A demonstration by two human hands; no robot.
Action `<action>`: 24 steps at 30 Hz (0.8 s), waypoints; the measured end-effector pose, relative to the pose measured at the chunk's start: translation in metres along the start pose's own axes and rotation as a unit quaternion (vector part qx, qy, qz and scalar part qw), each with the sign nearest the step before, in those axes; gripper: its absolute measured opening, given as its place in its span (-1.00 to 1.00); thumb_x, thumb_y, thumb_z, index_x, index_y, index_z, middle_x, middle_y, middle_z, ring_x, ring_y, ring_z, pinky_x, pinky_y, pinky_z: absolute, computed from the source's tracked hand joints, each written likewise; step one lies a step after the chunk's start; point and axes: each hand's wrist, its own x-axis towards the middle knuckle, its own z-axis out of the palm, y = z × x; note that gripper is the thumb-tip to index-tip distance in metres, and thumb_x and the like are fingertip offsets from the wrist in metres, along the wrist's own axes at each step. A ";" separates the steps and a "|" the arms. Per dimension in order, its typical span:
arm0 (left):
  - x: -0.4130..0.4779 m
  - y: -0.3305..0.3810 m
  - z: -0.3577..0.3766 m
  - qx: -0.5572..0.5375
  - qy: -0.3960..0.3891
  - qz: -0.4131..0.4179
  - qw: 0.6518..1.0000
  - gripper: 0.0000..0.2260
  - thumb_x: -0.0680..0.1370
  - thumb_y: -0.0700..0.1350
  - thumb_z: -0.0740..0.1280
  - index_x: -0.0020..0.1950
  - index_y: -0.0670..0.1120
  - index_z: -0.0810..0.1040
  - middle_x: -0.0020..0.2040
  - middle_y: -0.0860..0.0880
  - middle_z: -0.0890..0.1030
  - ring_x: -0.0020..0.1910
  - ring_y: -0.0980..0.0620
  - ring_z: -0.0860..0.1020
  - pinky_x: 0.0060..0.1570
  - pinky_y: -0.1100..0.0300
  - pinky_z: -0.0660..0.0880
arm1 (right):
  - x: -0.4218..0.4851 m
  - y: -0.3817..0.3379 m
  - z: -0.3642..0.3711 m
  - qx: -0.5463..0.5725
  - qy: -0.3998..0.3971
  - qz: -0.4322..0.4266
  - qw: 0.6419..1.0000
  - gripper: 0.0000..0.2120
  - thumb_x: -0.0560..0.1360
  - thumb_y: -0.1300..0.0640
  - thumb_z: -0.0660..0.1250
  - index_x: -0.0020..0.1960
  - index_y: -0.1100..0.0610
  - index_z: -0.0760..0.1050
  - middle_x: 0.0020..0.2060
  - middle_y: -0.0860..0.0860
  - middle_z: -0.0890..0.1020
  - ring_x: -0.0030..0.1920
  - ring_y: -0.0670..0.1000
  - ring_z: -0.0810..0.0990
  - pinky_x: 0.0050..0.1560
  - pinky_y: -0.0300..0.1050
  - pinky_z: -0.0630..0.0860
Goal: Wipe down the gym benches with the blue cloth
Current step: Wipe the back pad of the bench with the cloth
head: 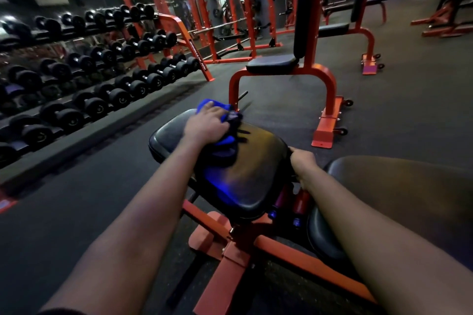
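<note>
A three-tier rack [179, 30] along the left of the frame holds rows of black dumbbells [102, 71]. At centre frame, a person's left hand [207, 124] lies palm-down on the blue cloth [226, 141], its fingers bent over the bunched fabric and holding it against the black padded seat [250, 181] of an orange-framed gym bench. The cloth sits on the seat's far half, motion-blurred, its long axis running from the upper left beyond the knuckles down toward the lower right under the palm. The right hand [303, 161] has its fingers curled round the seat's right edge. A second bench [273, 64] stands behind on the dark floor [409, 100], its backrest upright.
</note>
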 end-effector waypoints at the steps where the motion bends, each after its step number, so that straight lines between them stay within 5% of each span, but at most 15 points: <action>1: 0.001 -0.017 -0.003 -0.005 0.008 -0.025 1.000 -0.55 0.60 -0.02 0.19 0.50 0.02 0.35 0.54 0.07 0.28 0.56 0.06 0.06 0.52 0.08 0.05 | -0.001 -0.002 0.000 -0.008 0.004 0.001 1.000 -0.51 0.55 0.37 0.02 0.27 0.10 0.59 0.15 0.16 0.63 0.16 0.23 0.59 0.24 0.13 0.53; 7: -0.036 -0.016 -0.003 -0.016 0.070 -0.080 0.994 -0.56 0.58 -0.04 0.17 0.47 -0.04 0.38 0.52 -0.01 0.31 0.56 0.00 0.10 0.52 0.05 0.07 | -0.018 -0.007 -0.001 -0.080 -0.001 -0.013 0.997 -0.48 0.54 0.34 0.05 0.36 0.00 0.52 0.22 0.17 0.60 0.13 0.23 0.59 0.17 0.06 0.57; 12: -0.098 0.025 0.004 -0.092 0.069 0.034 0.993 -0.58 0.55 -0.07 0.26 0.43 0.01 0.45 0.49 0.07 0.37 0.53 0.12 0.18 0.48 0.24 0.03 | -0.060 -0.020 0.010 -0.213 0.083 -0.145 0.963 -0.63 0.51 0.26 0.19 0.22 0.03 0.60 0.26 0.12 0.52 0.31 0.19 0.43 0.25 -0.11 0.38; 14: -0.121 0.031 -0.001 -0.164 0.053 0.056 0.984 -0.57 0.52 -0.10 0.34 0.41 0.01 0.48 0.48 0.05 0.40 0.51 0.15 0.21 0.43 0.30 0.07 | -0.080 -0.029 0.022 -0.216 0.062 -0.203 0.953 -0.78 0.54 0.17 0.24 0.07 0.11 0.64 0.15 0.18 0.61 0.22 0.21 0.52 0.14 -0.08 0.43; 19: -0.166 0.035 -0.016 -0.328 0.040 0.071 0.941 -0.48 0.48 -0.06 0.45 0.43 -0.04 0.44 0.43 0.00 0.43 0.41 0.12 0.36 0.32 0.37 0.17 | -0.126 -0.045 0.040 -0.206 -0.051 -0.162 0.964 -0.60 0.61 -0.07 0.20 0.16 0.22 0.60 0.15 0.22 0.63 0.20 0.20 0.57 0.22 -0.04 0.45; 24: -0.190 0.025 -0.017 -0.392 0.148 0.034 0.907 -0.60 0.49 -0.22 0.39 0.32 -0.10 0.46 0.27 -0.02 0.52 0.23 0.10 0.49 0.29 -0.02 0.45 | -0.155 -0.055 0.034 -0.173 -0.105 -0.213 0.956 -0.76 0.46 0.21 0.39 0.10 0.10 0.48 -0.06 0.04 0.64 -0.05 0.04 0.62 -0.07 -0.08 0.56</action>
